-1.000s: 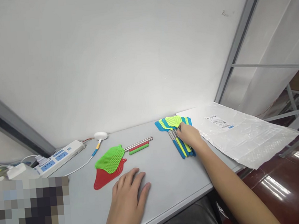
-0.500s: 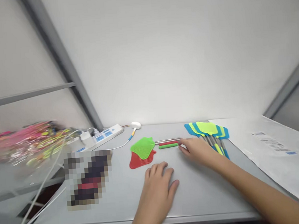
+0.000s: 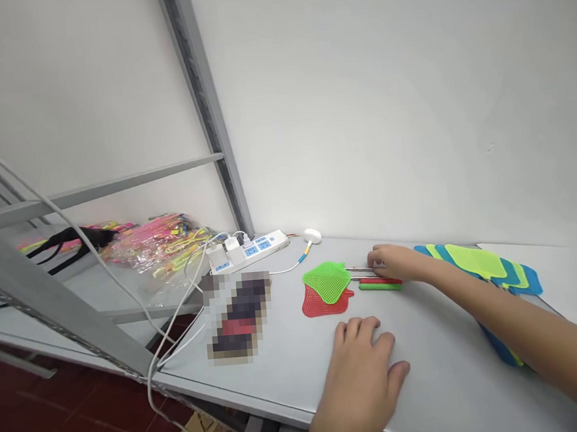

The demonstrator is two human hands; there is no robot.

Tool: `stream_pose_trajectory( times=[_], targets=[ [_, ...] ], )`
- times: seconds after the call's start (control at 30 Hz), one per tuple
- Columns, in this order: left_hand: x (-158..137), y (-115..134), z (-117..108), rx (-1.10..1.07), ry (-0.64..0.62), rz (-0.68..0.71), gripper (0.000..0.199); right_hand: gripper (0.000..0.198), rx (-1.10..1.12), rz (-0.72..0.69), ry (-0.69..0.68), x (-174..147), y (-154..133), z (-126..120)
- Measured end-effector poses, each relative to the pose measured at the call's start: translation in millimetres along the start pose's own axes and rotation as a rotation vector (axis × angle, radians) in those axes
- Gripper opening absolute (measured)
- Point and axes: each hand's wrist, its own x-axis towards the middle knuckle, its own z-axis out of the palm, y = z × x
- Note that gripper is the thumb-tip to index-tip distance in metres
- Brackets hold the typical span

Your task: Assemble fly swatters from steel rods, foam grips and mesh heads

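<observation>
A green mesh fly swatter [image 3: 328, 281] lies partly over a red mesh fly swatter [image 3: 320, 305] on the grey table. Thin metal rods and the red handle [image 3: 373, 280] and green handle [image 3: 380, 286] extend to the right, side by side. At the upper rod, my right hand [image 3: 395, 262] has its fingers curled down around the metal; its palm hides the rod's far end. Palm down nearer the front edge, my left hand [image 3: 360, 370] rests with fingers apart, holding nothing. Blue and yellow-green fly swatters [image 3: 476, 261] lie stacked at right, partly behind my right forearm.
A white power strip [image 3: 256, 250] with plugs and cables stands at the back left, with a small white round device [image 3: 313, 236] beside it. A pixelated item [image 3: 241, 316] lies at left. Farther left are bagged colourful goods [image 3: 165, 242] and a metal frame post [image 3: 210, 109].
The view has swung left, so the table things sit farther right. My right hand has moved from the handle ends onto the metal rods. My left hand stays flat near the front edge.
</observation>
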Motion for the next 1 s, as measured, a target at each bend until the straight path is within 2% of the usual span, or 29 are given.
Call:
stream_pose_trajectory(
  times=[0.13,0.27,0.4,0.5,0.6,0.77,1.0],
  targets=[
    [1,0,0,0.001,-0.022,0.008,0.028,0.015,0.023,0.097,0.063,-2,12,4],
    [2,-1,0,0.005,-0.034,0.013,0.028,0.020,0.071,0.210,0.207,-15,18,-7],
    [3,-2,0,0.004,-0.038,0.020,0.027,0.029,0.099,0.189,0.315,-40,2,-21],
    [3,-2,0,0.006,-0.035,0.020,0.026,0.023,0.097,0.076,0.271,-58,-19,-20],
    [3,-1,0,0.000,-0.027,0.019,0.026,0.014,0.064,0.006,0.205,-67,-34,-9],
    [2,-1,0,-0.014,-0.019,0.015,0.024,0.012,0.000,-0.025,0.160,-65,-36,7],
    [3,-1,0,-0.025,-0.023,0.014,0.025,0.015,-0.019,-0.032,0.121,-67,-42,12]
  ],
)
